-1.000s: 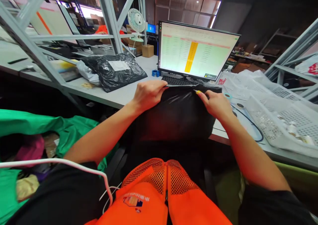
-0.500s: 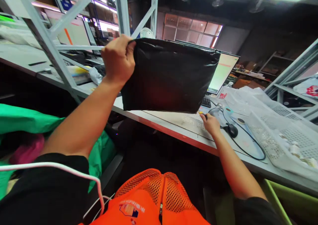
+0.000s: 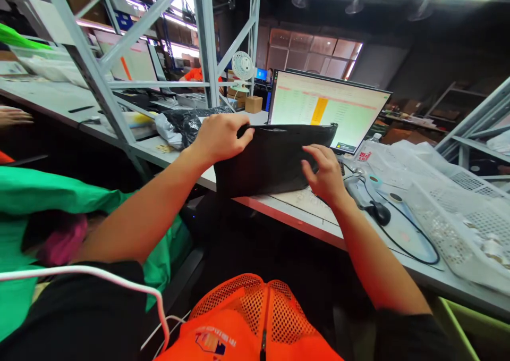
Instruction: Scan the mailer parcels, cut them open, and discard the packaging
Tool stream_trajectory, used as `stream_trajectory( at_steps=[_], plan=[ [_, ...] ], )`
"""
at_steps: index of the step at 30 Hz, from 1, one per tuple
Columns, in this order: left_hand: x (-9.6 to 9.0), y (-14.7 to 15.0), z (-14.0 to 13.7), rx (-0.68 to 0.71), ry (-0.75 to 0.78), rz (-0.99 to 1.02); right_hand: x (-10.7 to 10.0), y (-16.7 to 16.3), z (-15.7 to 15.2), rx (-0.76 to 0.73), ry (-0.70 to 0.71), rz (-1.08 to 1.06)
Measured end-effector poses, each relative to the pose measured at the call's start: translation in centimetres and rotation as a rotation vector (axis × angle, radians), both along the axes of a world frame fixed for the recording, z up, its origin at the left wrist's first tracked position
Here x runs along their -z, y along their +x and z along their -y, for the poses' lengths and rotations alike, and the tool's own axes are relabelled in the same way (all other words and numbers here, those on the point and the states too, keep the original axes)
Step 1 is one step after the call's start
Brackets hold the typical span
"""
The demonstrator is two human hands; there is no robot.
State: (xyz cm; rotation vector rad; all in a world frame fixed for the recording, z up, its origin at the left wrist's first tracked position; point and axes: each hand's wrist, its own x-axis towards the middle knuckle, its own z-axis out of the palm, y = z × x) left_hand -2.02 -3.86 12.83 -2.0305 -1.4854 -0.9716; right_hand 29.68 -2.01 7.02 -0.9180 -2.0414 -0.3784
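A flat black plastic mailing bag (image 3: 274, 161) stands upright over the front edge of the desk, in front of the monitor (image 3: 346, 103). My left hand (image 3: 223, 137) is closed on its upper left corner, thumb and fingers pinching the rim. At the bag's right side is my right hand (image 3: 324, 172), with thumb and fingers apart; whether the fingertips touch the plastic I cannot tell. A black mouse (image 3: 380, 213) lies on the desk right of that hand, its cable looping beside it.
White plastic baskets (image 3: 458, 228) fill the right of the desk. A grey metal frame (image 3: 99, 79) rises at left, with crumpled black plastic (image 3: 187, 124) behind my left wrist. Another person's hand (image 3: 14, 116) shows at the left edge. Below right is a green bin (image 3: 458, 324).
The black bag has come down and tilted, uncovering the monitor. My left hand moved down and right with it. My right hand rose from the desktop to the bag's right side, fingers now spread.
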Motion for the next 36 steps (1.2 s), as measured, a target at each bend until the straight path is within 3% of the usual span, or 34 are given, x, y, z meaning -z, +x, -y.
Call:
stream_trajectory(
  at_steps=[2, 7, 12, 22, 27, 31, 34, 36],
  plan=[
    [-1.1, 0.5, 0.5, -0.007, -0.05, -0.042, -1.2, -3.0, -0.2, -0.091, 0.008, 0.061],
    [-2.2, 3.3, -0.2, -0.034, -0.155, -0.145, -1.5, -7.0, -1.5, -0.074, -0.041, 0.143],
    [-2.6, 5.1, -1.4, -0.103, -0.173, -0.188, -1.1, -7.0, -1.9, -0.056, -0.065, 0.169],
    [-1.0, 4.7, -0.8, 0.142, -0.201, -0.098, -1.1, -6.6, -1.5, -0.022, -0.021, 0.132],
    [-0.9, 5.7, -0.5, 0.011, -0.163, -0.091, -2.2, -7.1, -0.5, 0.069, 0.065, 0.214],
    [-0.7, 6.2, -0.7, -0.086, -0.211, -0.124, -1.5, -7.5, 0.7, 0.085, 0.089, 0.276],
    [-1.0, 5.8, -1.2, -0.05, -0.207, -0.138, -0.5, -7.4, 1.4, 0.098, 0.086, 0.256],
    [-2.0, 5.3, -1.6, 0.046, -0.254, -0.179, 0.1, -7.2, 1.7, 0.105, 0.106, 0.232]
  ],
)
